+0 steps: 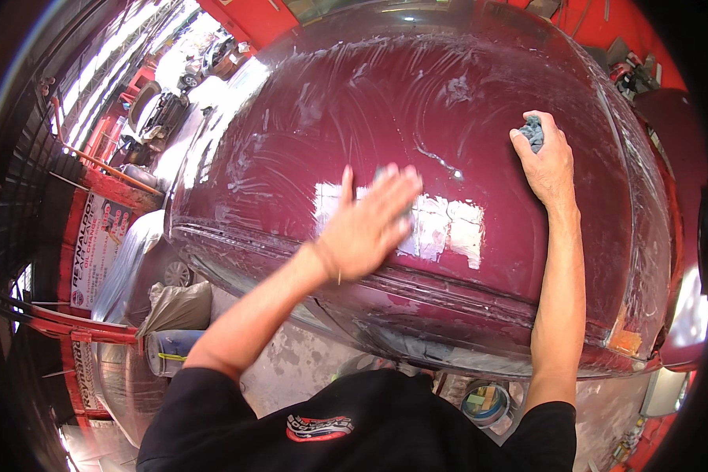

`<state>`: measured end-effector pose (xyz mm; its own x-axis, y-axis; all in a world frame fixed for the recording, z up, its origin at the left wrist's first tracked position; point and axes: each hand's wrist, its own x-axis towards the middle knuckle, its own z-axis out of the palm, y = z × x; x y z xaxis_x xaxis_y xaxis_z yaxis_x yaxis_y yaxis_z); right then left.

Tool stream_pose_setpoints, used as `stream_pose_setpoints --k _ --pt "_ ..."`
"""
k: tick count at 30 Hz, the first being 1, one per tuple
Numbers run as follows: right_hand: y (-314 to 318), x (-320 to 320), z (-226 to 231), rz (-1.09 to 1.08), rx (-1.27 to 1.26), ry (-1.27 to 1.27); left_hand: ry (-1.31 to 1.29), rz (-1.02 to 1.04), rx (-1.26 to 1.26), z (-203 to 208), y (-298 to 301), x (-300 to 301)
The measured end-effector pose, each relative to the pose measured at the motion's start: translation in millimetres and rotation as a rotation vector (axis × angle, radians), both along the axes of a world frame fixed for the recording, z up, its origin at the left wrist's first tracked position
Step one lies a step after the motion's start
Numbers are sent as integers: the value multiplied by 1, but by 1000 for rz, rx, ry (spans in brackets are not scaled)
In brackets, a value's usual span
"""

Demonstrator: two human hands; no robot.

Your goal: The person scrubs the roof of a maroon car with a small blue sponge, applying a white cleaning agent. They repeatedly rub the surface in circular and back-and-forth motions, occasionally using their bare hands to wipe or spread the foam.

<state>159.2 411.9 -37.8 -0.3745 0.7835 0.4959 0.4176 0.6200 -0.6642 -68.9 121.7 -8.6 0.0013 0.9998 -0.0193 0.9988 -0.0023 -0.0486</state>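
Observation:
A glossy maroon car roof (495,212) spreads out before me, marked with whitish curved streaks and smears. My left hand (370,224) lies flat on its near middle part, fingers stretched out and the thumb apart, slightly blurred. A bit of grey-green shows at its fingertips; whether something lies beneath the palm is hidden. Farther right, my right hand (549,161) is closed round a crumpled blue-grey cloth (533,134), resting at the roof's right part. A small whitish blob with a thin trail (456,173) sits on the paint between the two hands.
A round bucket (486,403) with a sponge-like yellow-green thing in it stands on the floor below the car's near side. Plastic-covered vehicles (126,267) are at the left, near a red frame (102,326). The roof's near edge (417,285) runs in front of me.

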Motion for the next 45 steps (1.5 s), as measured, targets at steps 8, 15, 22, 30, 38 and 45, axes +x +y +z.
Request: stream_pose_setpoints --k 8,15,22,30,38,45 --pt "-3 -13 -11 45 -3 23 12 376 44 -21 142 -149" --pt "-1 -5 -5 2 -21 -2 -109 309 61 -20 -104 17" --pt "-6 -20 -7 58 -42 -3 -58 511 87 -5 43 -147" --pt "2 0 -8 -10 -96 -32 -61 366 175 -33 -77 -42" --pt "-6 -20 -5 41 -104 -22 -97 605 75 -11 -17 -177" --pt "9 -4 -12 29 -96 -30 -81 506 210 -30 -39 -115"
